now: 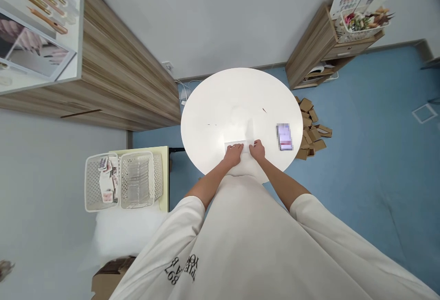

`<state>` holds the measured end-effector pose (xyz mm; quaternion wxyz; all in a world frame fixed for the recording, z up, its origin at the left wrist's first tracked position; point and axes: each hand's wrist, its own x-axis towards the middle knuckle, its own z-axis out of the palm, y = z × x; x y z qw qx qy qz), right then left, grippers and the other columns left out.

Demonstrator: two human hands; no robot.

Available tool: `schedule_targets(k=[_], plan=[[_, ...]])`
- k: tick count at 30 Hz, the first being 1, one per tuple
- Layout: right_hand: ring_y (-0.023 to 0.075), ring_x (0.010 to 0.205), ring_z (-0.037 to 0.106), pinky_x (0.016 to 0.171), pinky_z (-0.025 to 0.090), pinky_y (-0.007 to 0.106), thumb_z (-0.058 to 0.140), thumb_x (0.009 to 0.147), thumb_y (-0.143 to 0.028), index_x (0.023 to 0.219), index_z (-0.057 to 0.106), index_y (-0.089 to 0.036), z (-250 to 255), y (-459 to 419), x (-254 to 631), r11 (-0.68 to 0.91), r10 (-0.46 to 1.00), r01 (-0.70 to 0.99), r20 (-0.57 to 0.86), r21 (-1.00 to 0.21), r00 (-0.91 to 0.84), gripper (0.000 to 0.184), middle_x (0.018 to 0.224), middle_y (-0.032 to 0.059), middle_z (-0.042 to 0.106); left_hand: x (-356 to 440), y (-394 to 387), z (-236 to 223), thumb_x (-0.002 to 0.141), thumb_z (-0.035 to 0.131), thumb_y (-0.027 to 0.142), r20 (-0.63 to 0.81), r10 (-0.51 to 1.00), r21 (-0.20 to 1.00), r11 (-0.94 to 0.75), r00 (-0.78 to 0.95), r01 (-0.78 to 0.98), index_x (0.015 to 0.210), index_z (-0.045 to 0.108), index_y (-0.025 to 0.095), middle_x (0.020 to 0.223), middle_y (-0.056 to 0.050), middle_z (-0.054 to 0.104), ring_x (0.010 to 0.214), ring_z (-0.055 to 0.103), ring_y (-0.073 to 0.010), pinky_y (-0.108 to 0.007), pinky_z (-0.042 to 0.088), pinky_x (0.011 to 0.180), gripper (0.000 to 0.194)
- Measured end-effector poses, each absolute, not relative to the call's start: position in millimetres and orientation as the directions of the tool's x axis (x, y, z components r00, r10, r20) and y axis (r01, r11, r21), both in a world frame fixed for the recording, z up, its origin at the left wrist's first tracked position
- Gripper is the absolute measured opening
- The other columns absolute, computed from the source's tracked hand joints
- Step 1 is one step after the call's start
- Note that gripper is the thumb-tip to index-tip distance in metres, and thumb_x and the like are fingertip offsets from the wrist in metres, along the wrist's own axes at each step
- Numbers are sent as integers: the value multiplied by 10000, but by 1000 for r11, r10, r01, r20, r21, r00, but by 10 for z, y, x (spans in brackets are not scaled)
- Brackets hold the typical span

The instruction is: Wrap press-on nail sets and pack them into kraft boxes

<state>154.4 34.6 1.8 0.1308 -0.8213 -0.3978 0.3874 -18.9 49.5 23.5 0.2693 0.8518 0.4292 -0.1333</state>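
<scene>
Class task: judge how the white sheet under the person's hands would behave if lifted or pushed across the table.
The white sheet looks thin and flat, so it is probably light and may bend if lifted by one edge. On the smooth round white table, it would likely slide easily, though the left hand and right hand hide most of it.

Bright, even light glares off the white tabletop (220,102); the frame edges bow outward.

Blue floor (360,153) around; pale grey wall (206,15) at 12 o'clock with socket (167,65); wood-grain counter (113,75) at 10 o'clock; small wooden cabinet (309,50) at 1 o'clock; cardboard scraps (309,128) on floor at 2 o'clock.
</scene>
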Motion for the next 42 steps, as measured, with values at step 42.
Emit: schedule_targets(k=[42], plan=[[304, 1222, 528, 957, 462, 347, 540, 829, -60, 1580, 212, -114, 243, 330, 1137, -59, 745, 946, -644, -319, -171, 821, 1434, 217, 425, -548, 648, 32, 763, 711, 287, -744, 646, 491, 702, -171, 516, 1097, 467, 218, 1094, -84, 645, 953, 661, -240, -312, 473, 741, 420]])
